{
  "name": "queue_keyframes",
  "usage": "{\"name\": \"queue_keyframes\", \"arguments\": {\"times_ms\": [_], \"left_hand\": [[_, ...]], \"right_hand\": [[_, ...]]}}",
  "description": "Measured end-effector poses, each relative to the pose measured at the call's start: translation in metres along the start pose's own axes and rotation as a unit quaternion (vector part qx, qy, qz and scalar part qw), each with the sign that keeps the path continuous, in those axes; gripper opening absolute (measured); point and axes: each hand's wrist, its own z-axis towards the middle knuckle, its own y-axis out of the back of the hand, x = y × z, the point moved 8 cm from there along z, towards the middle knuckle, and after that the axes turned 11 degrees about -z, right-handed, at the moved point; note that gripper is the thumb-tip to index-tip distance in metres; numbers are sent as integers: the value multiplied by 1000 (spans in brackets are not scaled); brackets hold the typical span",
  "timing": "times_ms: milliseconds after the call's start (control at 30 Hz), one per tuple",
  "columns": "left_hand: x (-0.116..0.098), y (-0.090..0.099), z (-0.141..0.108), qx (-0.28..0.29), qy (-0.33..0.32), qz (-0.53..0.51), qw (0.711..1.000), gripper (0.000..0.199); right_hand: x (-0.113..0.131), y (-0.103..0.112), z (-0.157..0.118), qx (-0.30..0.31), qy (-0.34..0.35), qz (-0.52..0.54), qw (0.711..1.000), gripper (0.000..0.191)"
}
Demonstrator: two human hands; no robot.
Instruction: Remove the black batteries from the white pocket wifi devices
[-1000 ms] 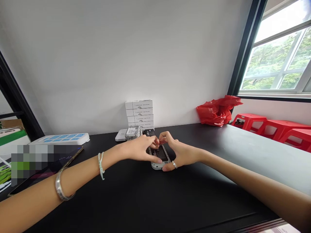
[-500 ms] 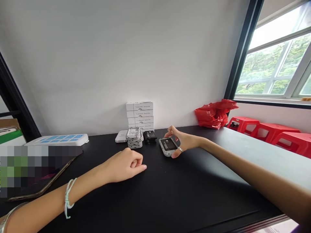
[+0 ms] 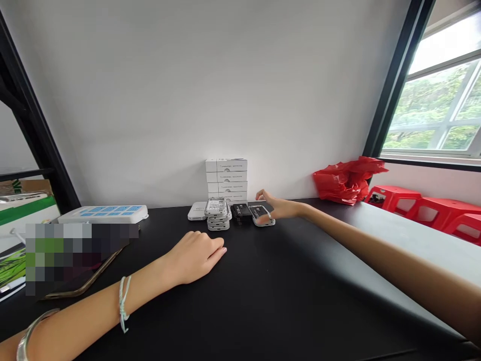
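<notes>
My left hand (image 3: 199,258) rests on the black table with its fingers curled in and nothing visible in them. Farther off, my right hand (image 3: 280,206) hovers at a white device with a black battery (image 3: 259,212) set in its open back. Thumb and fingers are spread apart, slightly blurred, the thumb crossing in front of the device. That device lies flat, right beside a stack of black batteries (image 3: 242,212). Left of the batteries stands a stack of white devices (image 3: 217,215), and beyond it lie several white back covers (image 3: 196,210).
A stack of white boxes (image 3: 227,179) stands against the wall. To the left are a white power strip (image 3: 108,213) and a dark flat object (image 3: 86,281), partly pixelated. A red plastic bag (image 3: 341,181) lies at the right, with red stools (image 3: 428,213) beyond the table edge.
My right hand has carried the device away from me to beside the batteries, and its fingers have loosened. My left hand has settled lower with its fingers curled. The view has shifted slightly.
</notes>
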Motion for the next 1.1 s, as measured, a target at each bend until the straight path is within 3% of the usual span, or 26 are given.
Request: {"name": "queue_keyframes", "arguments": {"times_ms": [133,300,467,600,767,867,933,1033,1100], "left_hand": [[0,-2,1,-5,15,20,1000,36],[0,-3,1,-5,8,21,1000,37],[1,-3,-1,-4,13,19,1000,38],[0,-3,0,-8,9,15,1000,37],[0,1,-4,3,21,-2,1000,34],[9,13,-8,2,69,-52,996,30],[17,27,-5,-23,96,-90,991,29],[17,46,17,-63,66,-122,988,25],[11,47,43,-60,19,-109,992,24]], "right_hand": [[33,10,1,-86,46,-23,995,43],[82,-4,30,-34,105,-16,994,53],[89,-20,64,18,71,-12,997,57],[88,-21,64,30,70,-10,997,57],[89,-1,32,-24,98,-29,994,63],[81,4,-6,-56,75,-22,995,65],[76,-2,-34,-44,64,-17,997,70],[72,-18,-65,-5,50,-27,998,71],[71,-27,-74,17,45,-22,999,72]]}}
